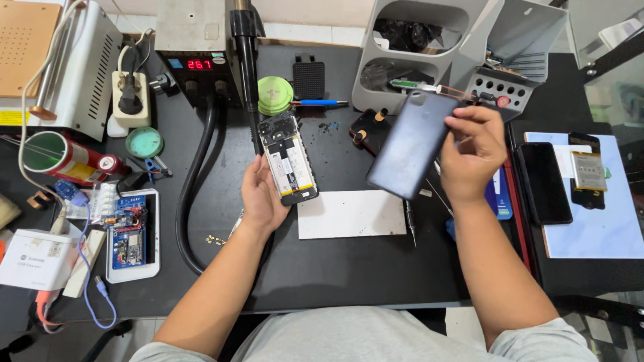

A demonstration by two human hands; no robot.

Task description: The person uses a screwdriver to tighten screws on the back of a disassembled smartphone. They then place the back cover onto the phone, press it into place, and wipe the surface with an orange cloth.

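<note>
The person sits at a black worktable (349, 268) with one thing in each hand. The left hand (261, 198) grips an opened phone (288, 157) from below. Its back is off, so its battery and little boards face up. The right hand (473, 157) pinches the dark back cover (409, 144) by its right edge and holds it tilted in the air, above the table. The cover and the phone are apart, not touching.

The cover hangs from just a few fingertips. I think it can slip and drop onto the white sheet (352, 214) or the screwdriver (410, 228) lying under it, and get a scratch or a bend.

The phone's insides are bare. A thumb or the cover's corner can poke the small parts and hurt them if the two come together crooked.

Some tiny gold screws (216, 239) lie loose on the table close to the left wrist. The arm can brush them away, and they are easy to lose.

The thick black hose (194, 201) of the hot air station (198, 47) runs right beside the left arm. A bump there could tug it.

Another black phone (545, 182) lies flat near the right elbow and could get knocked.
</note>
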